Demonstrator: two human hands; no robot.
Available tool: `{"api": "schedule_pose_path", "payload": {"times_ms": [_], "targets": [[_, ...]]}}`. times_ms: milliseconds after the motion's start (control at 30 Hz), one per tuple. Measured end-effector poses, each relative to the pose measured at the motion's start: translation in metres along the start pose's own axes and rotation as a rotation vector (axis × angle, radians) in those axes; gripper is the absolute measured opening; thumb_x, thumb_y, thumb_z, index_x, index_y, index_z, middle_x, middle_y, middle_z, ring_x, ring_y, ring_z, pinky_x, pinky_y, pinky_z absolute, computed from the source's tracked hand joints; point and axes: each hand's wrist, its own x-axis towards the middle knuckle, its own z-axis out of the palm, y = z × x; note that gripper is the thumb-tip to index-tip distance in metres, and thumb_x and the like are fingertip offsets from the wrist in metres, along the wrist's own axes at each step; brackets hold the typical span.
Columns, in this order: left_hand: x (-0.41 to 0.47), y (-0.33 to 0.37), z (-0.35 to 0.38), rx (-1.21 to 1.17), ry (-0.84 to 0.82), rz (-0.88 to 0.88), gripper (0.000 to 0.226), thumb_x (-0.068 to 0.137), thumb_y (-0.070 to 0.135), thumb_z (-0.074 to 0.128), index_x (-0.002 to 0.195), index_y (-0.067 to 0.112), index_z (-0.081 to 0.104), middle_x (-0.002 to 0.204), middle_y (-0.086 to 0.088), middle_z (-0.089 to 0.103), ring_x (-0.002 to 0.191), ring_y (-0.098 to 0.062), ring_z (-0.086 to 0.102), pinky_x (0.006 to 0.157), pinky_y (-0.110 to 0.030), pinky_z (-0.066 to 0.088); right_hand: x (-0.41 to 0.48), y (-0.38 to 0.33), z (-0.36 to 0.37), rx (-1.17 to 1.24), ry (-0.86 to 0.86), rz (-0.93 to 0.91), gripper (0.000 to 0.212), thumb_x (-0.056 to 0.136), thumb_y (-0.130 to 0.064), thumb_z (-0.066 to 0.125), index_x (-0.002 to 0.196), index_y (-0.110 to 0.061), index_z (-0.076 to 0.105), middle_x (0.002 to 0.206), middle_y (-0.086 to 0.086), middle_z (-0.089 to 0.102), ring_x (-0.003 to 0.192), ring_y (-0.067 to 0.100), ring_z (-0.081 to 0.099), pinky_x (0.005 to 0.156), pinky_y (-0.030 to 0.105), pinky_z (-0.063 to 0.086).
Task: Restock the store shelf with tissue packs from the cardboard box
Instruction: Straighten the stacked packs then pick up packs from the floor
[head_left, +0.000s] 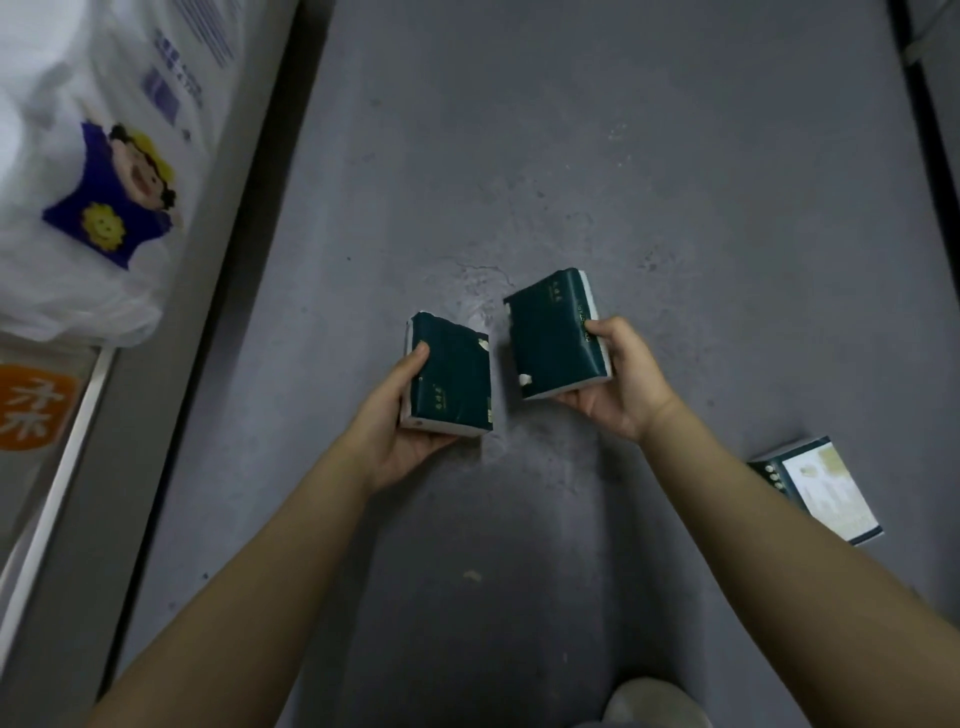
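My left hand (400, 415) holds a dark green tissue pack (453, 374) from below, with the thumb on its top face. A second dark green tissue pack (550, 332) is gripped by my right hand (618, 384), thumb over its right edge. Both packs are held above the grey floor, a small gap between them. A third tissue pack (821, 488) lies on the floor at the right, its pale printed face up. The cardboard box is not in view.
A grey shelf edge (171, 364) runs along the left. On it sits a large white plastic-wrapped package (88, 171) with a blue cartoon print. An orange label (31, 405) shows below it. A dark strip (930, 104) borders the floor at the far right.
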Motion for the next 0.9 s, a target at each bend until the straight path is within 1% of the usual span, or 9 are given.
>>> {"api": "schedule_pose_path", "payload": {"times_ms": [133, 233, 300, 433, 533, 600, 667, 767, 900], "targets": [[-0.004, 0.001, -0.002, -0.027, -0.010, 0.011, 0.061, 0.077, 0.040, 0.064, 0.131, 0.014, 0.054, 0.119, -0.015, 0.068, 0.104, -0.029, 0.068, 0.085, -0.047, 0.057, -0.001, 0.007, 0.007, 0.053, -0.144, 0.059, 0.068, 0.079, -0.053, 0.061, 0.132, -0.011, 0.054, 0.126, 0.018, 0.063, 0.112, 0.034, 0.062, 0.088, 0.049, 0.055], [-0.004, 0.002, -0.004, -0.030, 0.002, 0.042, 0.055, 0.077, 0.039, 0.063, 0.126, 0.015, 0.058, 0.116, -0.013, 0.070, 0.102, -0.028, 0.069, 0.085, -0.046, 0.057, 0.003, 0.010, 0.006, -0.001, -0.141, 0.050, 0.091, 0.051, -0.050, 0.090, 0.127, -0.012, 0.056, 0.121, 0.016, 0.067, 0.106, 0.030, 0.066, 0.086, 0.045, 0.057], [-0.003, 0.003, -0.007, -0.031, 0.019, 0.052, 0.052, 0.077, 0.039, 0.063, 0.124, 0.015, 0.059, 0.115, -0.012, 0.070, 0.103, -0.029, 0.068, 0.086, -0.047, 0.057, 0.003, 0.011, 0.006, -0.031, -0.092, 0.029, 0.082, 0.057, -0.037, 0.090, 0.126, -0.010, 0.055, 0.110, 0.013, 0.070, 0.096, 0.026, 0.068, 0.082, 0.036, 0.058], [-0.001, 0.002, -0.010, -0.022, 0.052, 0.065, 0.046, 0.083, 0.039, 0.062, 0.123, 0.015, 0.059, 0.117, -0.013, 0.069, 0.107, -0.031, 0.066, 0.090, -0.050, 0.054, 0.003, 0.012, 0.008, -0.089, 0.004, -0.042, 0.038, 0.089, -0.017, 0.058, 0.125, -0.016, 0.049, 0.101, 0.007, 0.068, 0.083, 0.018, 0.067, 0.066, 0.025, 0.056], [0.000, 0.001, -0.010, 0.008, 0.091, 0.091, 0.036, 0.091, 0.038, 0.056, 0.120, 0.017, 0.060, 0.110, -0.010, 0.072, 0.099, -0.027, 0.068, 0.086, -0.045, 0.056, 0.004, 0.013, 0.007, -0.095, 0.020, -0.099, 0.054, 0.094, -0.006, 0.052, 0.140, -0.030, 0.037, 0.121, 0.006, 0.061, 0.094, 0.022, 0.067, 0.067, 0.031, 0.059], [0.001, 0.001, -0.010, 0.024, 0.101, 0.112, 0.032, 0.093, 0.037, 0.055, 0.119, 0.018, 0.060, 0.107, -0.008, 0.073, 0.094, -0.024, 0.070, 0.083, -0.042, 0.056, 0.003, 0.013, 0.008, -0.127, 0.063, -0.108, 0.066, 0.093, -0.002, 0.051, 0.143, -0.038, 0.029, 0.123, 0.005, 0.058, 0.093, 0.023, 0.068, 0.065, 0.032, 0.059], [0.002, 0.001, -0.010, 0.048, 0.109, 0.133, 0.027, 0.094, 0.035, 0.054, 0.116, 0.019, 0.061, 0.104, -0.006, 0.074, 0.092, -0.022, 0.070, 0.085, -0.042, 0.055, 0.004, 0.014, 0.008, -0.170, 0.095, -0.121, 0.054, 0.092, -0.001, 0.052, 0.134, -0.032, 0.038, 0.118, 0.008, 0.060, 0.089, 0.023, 0.067, 0.063, 0.034, 0.060], [0.004, 0.001, -0.012, 0.059, 0.130, 0.142, 0.031, 0.095, 0.035, 0.052, 0.120, 0.017, 0.060, 0.106, -0.006, 0.073, 0.096, -0.024, 0.069, 0.090, -0.043, 0.053, 0.007, 0.017, 0.010, -0.171, 0.175, -0.146, 0.023, 0.093, -0.005, 0.056, 0.103, -0.022, 0.044, 0.100, 0.004, 0.062, 0.080, 0.016, 0.065, 0.060, 0.027, 0.057], [0.003, 0.002, -0.014, 0.028, 0.190, 0.162, 0.030, 0.094, 0.034, 0.054, 0.117, 0.017, 0.061, 0.098, -0.005, 0.075, 0.086, -0.021, 0.071, 0.079, -0.038, 0.055, 0.014, 0.018, 0.012, -0.141, 0.318, -0.192, 0.026, 0.092, -0.018, 0.064, 0.086, -0.021, 0.039, 0.083, 0.001, 0.059, 0.066, 0.008, 0.060, 0.050, 0.017, 0.049]]}}
